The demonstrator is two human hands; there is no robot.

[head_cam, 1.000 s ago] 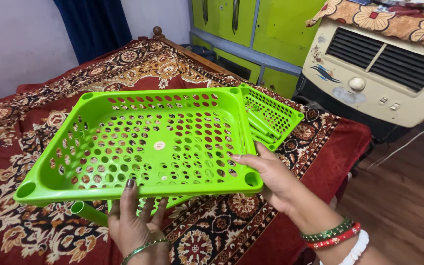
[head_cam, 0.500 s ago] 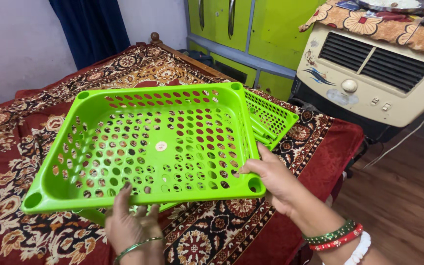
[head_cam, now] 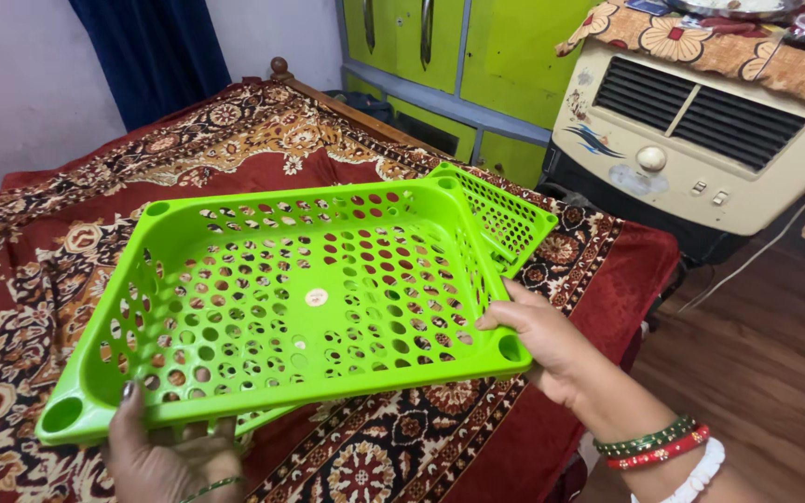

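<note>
Green perforated tray (head_cam: pixel 309 298), long axis left-right, tilted in both hands.

The bright green plastic tray (head_cam: pixel 300 298) is rectangular and shallow, with round holes through its floor and walls, a socket at each of its 4 corners and a small round sticker mid-floor. It sits tilted above a patterned red bedspread.

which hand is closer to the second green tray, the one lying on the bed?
Right. The right hand grips the held green tray at its near right corner, just below the second green tray. The left hand is at the far left corner.
</note>
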